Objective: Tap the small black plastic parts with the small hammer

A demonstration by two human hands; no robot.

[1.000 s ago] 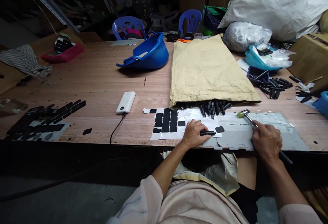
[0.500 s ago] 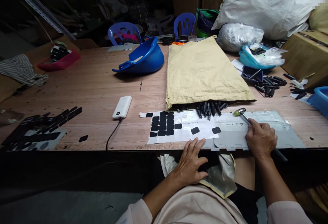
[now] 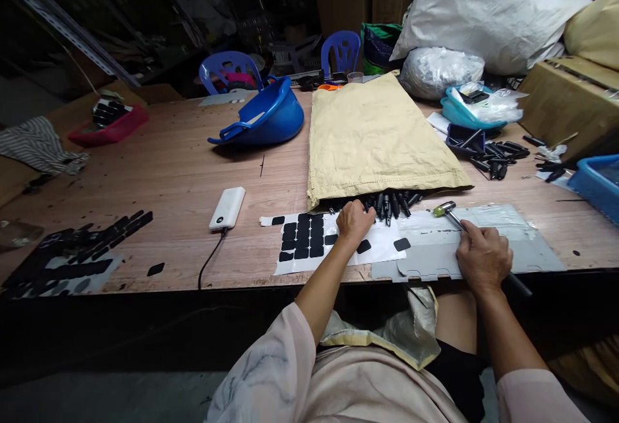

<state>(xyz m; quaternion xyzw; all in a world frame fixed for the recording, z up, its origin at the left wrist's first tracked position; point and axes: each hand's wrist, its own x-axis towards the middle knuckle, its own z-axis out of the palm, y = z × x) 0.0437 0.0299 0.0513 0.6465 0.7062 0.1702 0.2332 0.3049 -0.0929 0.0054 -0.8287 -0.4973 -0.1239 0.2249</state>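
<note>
In the head view my right hand is wrapped round the handle of a small hammer, resting above a grey board. The hammer's head, with a yellowish-green face, points away to the left. My left hand reaches to the mouth of a tan sack, its fingers curled; what they grip, if anything, is hidden. Beside those fingers, several black pen-like parts poke out of the sack. Under my left wrist lies a white sheet with rows of black rounded stickers.
A white power bank with a cable lies left of the sheet. Behind it a blue basin is tipped on its side. More black parts are piled at the right, by a teal basin. Black sticker strips lie far left.
My left hand has moved from the table's front edge forward to the sack's mouth, and its spread fingers have curled. My right hand keeps its hold on the hammer. The view has shifted slightly.
</note>
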